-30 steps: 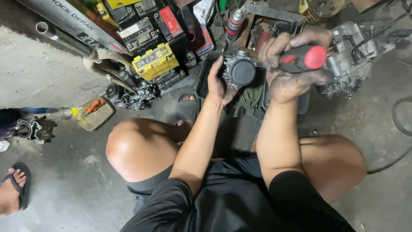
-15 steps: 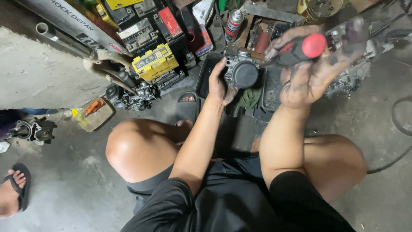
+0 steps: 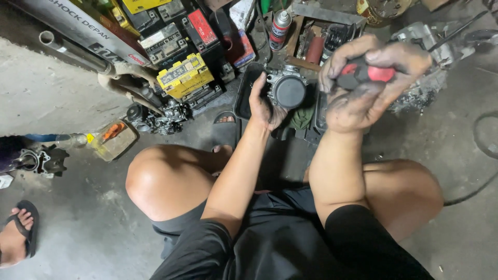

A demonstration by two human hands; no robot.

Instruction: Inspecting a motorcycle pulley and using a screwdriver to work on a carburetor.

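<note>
1. The person squats on the concrete floor (image 3: pixel 78 233), knees spread, both forearms reaching forward and up between them.
2. The right hand (image 3: pixel 363 88), smeared with black grease, is raised with the wrist bent back; its fingers (image 3: pixel 353 54) are curled tight around the red-and-black handle of a screwdriver (image 3: pixel 365 74), thumb pressed over the red end.
3. The left hand (image 3: pixel 262 103) is held lower and slightly further out, palm turned inward, fingers wrapped on the side of a grey metal engine part with a round black cap (image 3: pixel 288 91), holding it off the floor.
4. Just beyond the hands lies a black tray (image 3: pixel 244 96), and past it a wooden box of tools (image 3: pixel 311 41) with a spray can (image 3: pixel 280 26) beside it.
5. To the far left, yellow and black batteries (image 3: pixel 184 78) stand stacked near a metal tube (image 3: pixel 72 49).
6. At the left edge, another person's sandalled foot (image 3: pixel 15 236) rests on the floor.
</note>
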